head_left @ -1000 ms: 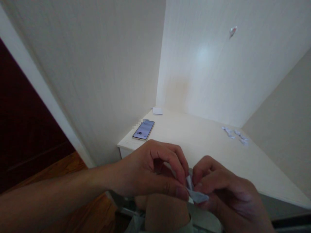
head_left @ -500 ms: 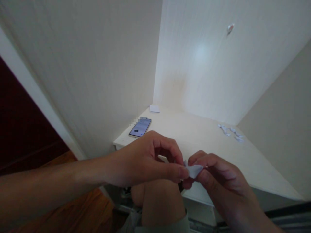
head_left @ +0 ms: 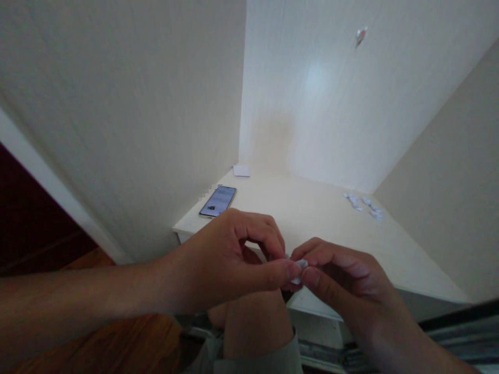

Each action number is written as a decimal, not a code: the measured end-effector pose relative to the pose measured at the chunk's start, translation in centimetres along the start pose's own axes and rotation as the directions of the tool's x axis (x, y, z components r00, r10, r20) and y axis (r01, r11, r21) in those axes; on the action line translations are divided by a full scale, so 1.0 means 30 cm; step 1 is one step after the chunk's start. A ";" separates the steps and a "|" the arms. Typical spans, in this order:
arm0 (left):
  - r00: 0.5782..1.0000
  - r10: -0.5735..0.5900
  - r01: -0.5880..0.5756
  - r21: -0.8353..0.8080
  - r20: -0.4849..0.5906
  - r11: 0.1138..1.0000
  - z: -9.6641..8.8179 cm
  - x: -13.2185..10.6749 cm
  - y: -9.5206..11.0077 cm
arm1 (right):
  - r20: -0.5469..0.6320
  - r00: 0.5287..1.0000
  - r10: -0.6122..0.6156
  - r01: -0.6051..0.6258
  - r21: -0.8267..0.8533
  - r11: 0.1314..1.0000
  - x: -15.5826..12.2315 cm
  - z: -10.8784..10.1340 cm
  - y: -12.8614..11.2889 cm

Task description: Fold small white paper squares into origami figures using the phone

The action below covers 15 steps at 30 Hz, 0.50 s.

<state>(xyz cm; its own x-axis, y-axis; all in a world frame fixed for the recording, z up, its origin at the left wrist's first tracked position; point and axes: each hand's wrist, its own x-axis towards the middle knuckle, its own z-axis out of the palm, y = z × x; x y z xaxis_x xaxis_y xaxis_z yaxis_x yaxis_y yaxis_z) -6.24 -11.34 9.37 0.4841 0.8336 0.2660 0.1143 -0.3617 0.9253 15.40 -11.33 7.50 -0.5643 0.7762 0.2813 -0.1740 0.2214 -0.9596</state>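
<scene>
My left hand (head_left: 234,259) and my right hand (head_left: 343,285) meet in front of me, just before the near edge of a cream desk (head_left: 312,218). Between their pinched fingertips sits a small piece of folded white paper (head_left: 299,266), mostly hidden by the thumbs and forefingers. Both hands are closed on it. My knee (head_left: 253,322) shows directly below the hands.
A phone (head_left: 218,201) with a lit screen lies at the desk's left edge. A small white slip (head_left: 241,170) rests in the back left corner. Several small white paper pieces (head_left: 362,203) lie at the back right. Walls close the desk in on three sides; wood floor (head_left: 117,348) at lower left.
The paper has been pressed smaller between my fingertips and shows less. My hands have risen slightly in view, and the camera has shifted a little.
</scene>
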 end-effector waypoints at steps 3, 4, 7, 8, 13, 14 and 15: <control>1.000 0.016 -0.017 0.052 0.026 0.999 -0.004 -0.002 0.004 | -0.002 0.999 0.047 -0.047 -0.043 0.998 -0.001 -0.006 -0.004; 0.998 0.024 -0.027 0.066 0.054 0.997 -0.009 -0.004 0.005 | 0.007 0.998 0.056 -0.056 -0.053 0.997 -0.002 -0.009 -0.005; 0.982 0.089 -0.109 0.115 0.166 0.987 -0.031 -0.011 -0.002 | 0.086 0.995 0.040 -0.033 -0.083 0.996 -0.007 -0.031 -0.008; 0.973 0.121 -0.150 0.138 0.199 0.979 -0.037 -0.014 -0.006 | 0.126 0.992 0.022 -0.010 -0.097 0.995 -0.009 -0.041 -0.010; 0.921 0.301 -0.357 0.224 0.248 0.907 -0.052 -0.024 -0.027 | 0.303 0.953 -0.011 0.084 -0.229 0.970 -0.010 -0.084 -0.031; 0.914 0.315 -0.373 0.226 0.255 0.900 -0.054 -0.025 -0.031 | 0.322 0.947 -0.005 0.092 -0.255 0.962 -0.008 -0.089 -0.038; 0.909 0.321 -0.382 0.225 0.267 0.896 -0.056 -0.026 -0.034 | 0.335 0.942 0.003 0.096 -0.276 0.956 -0.005 -0.091 -0.046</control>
<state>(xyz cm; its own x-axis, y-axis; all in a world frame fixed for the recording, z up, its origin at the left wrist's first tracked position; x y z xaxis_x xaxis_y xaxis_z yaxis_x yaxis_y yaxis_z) -8.20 -10.91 8.67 0.7086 0.5298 0.4660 0.1125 -0.7368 0.6667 17.94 -10.13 8.75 -0.8027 0.5337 0.2660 0.0026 0.4492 -0.8934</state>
